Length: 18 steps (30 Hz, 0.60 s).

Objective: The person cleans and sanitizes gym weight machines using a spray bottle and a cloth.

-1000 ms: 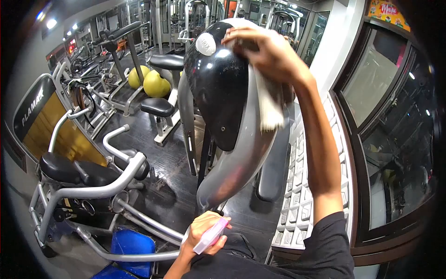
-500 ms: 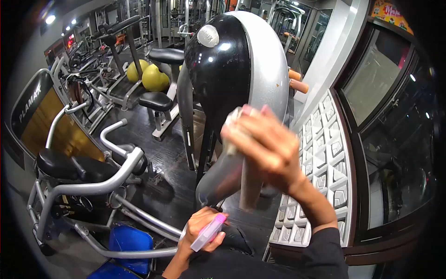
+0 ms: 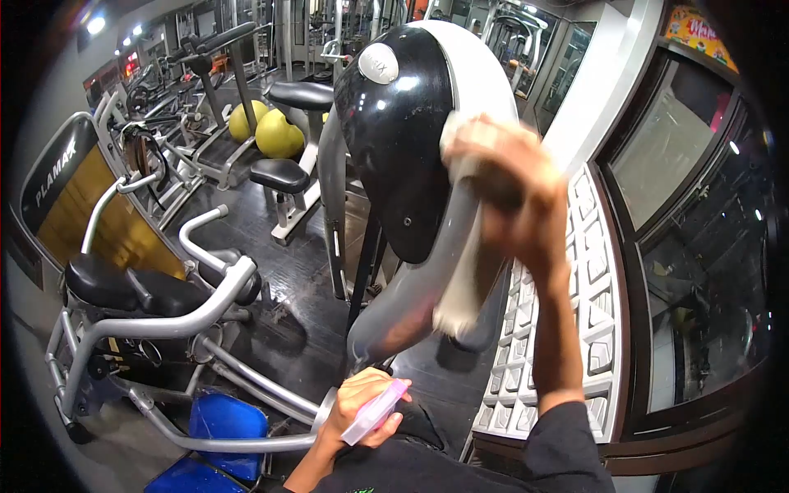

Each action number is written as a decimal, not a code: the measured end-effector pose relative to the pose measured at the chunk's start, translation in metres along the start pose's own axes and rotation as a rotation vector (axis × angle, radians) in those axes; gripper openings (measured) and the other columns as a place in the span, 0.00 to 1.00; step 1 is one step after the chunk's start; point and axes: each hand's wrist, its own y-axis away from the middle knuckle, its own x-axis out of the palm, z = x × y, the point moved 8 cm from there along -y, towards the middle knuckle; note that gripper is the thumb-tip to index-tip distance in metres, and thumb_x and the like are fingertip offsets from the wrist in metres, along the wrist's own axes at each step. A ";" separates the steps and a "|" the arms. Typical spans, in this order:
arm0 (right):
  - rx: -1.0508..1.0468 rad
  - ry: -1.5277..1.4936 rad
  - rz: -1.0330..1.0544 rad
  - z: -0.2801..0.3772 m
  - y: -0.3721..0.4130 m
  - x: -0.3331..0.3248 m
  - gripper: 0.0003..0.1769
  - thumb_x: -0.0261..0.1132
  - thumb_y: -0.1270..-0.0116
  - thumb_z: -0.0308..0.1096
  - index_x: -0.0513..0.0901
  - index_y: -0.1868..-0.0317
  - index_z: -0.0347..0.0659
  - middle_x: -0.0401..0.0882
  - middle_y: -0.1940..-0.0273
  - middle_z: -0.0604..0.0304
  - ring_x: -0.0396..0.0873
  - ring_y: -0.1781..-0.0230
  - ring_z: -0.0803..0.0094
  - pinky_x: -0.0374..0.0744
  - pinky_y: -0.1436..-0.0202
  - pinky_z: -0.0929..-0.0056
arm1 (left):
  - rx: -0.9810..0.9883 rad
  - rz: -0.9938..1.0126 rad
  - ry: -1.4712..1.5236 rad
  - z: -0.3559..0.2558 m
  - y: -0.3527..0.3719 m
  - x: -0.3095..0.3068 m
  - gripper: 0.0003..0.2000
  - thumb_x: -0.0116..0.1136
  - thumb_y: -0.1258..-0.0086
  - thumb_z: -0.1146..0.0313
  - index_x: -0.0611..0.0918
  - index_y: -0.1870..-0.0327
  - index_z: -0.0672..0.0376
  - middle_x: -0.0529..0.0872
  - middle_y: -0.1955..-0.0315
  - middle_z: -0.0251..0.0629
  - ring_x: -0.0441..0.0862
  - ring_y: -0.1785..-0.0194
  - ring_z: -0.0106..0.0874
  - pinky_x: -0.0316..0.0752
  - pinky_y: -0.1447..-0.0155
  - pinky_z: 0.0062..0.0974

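My right hand [image 3: 518,177], smeared by motion, is closed on a pale cloth [image 3: 462,287] that hangs down from it. It presses against the silver-white side of a large gym machine with a glossy black cover [image 3: 394,140]. Below, my left hand [image 3: 362,403] is wrapped round a pale thing with a pink end, which looks like the head of a spray bottle [image 3: 374,417]; its lower part is hidden. The machine's grey curved arm [image 3: 394,316] runs down between the two hands.
At left stands another machine with black pads [image 3: 173,294] and silver bars [image 3: 164,330]. Blue seats [image 3: 226,431] are below it. Yellow exercise balls [image 3: 279,134] lie farther back. A white textured wall panel [image 3: 567,304] and dark-framed window [image 3: 699,246] close off the right.
My right hand has moved up and right along the machine's side, carrying the cloth. The left hand stays nearly in place, its hold unchanged. The view has shifted slightly.
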 end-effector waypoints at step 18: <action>0.190 0.067 -0.096 -0.065 -0.065 0.011 0.23 0.58 0.40 0.18 0.82 0.45 0.44 0.83 0.48 0.55 0.82 0.47 0.64 0.74 0.39 0.72 | -0.036 -0.067 -0.016 0.010 0.007 -0.009 0.19 0.62 0.53 0.73 0.82 0.56 0.69 0.87 0.71 0.39 0.84 0.68 0.38 0.79 0.57 0.32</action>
